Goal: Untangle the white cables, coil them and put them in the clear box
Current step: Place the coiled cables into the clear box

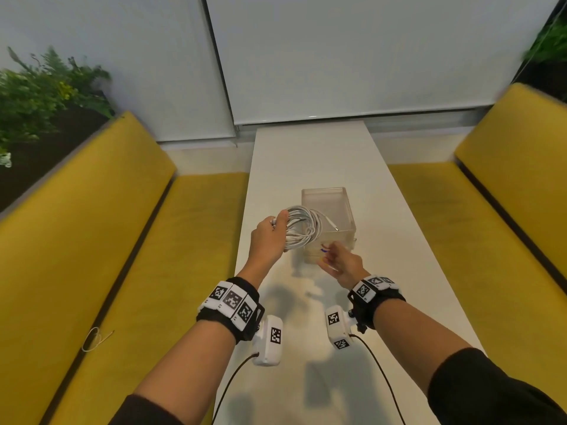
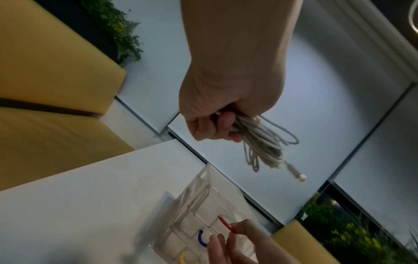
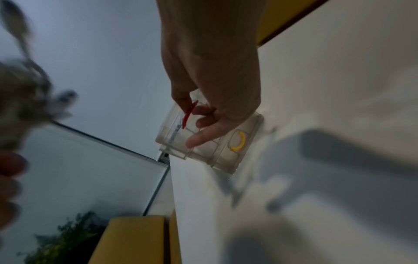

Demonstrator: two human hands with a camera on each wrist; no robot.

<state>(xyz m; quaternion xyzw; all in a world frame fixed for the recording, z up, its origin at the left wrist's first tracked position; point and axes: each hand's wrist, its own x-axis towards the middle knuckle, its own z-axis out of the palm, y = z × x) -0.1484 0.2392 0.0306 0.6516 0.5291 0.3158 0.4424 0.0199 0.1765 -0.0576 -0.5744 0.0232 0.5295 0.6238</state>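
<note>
The left hand (image 1: 266, 237) clutched the coiled white cables (image 1: 302, 227) above the clear plastic box (image 1: 343, 210), apparently ready to lower them in. The right hand (image 1: 339, 265) pinched a red clip (image 2: 226, 226) at its near edge, perhaps for the bundle.

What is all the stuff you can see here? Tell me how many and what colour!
coiled cables: one bundle, white, held above the table
clear box: one, see-through, on the table
red clip: one, red, pinched over the box
blue clip: one, blue, in the box
yellow clip: one, yellow, in the box
table: one, white, middle
benches: two, yellow, either side
plants: green, behind the benches
left hand: grips the coil
right hand: pinches the red clip
</note>
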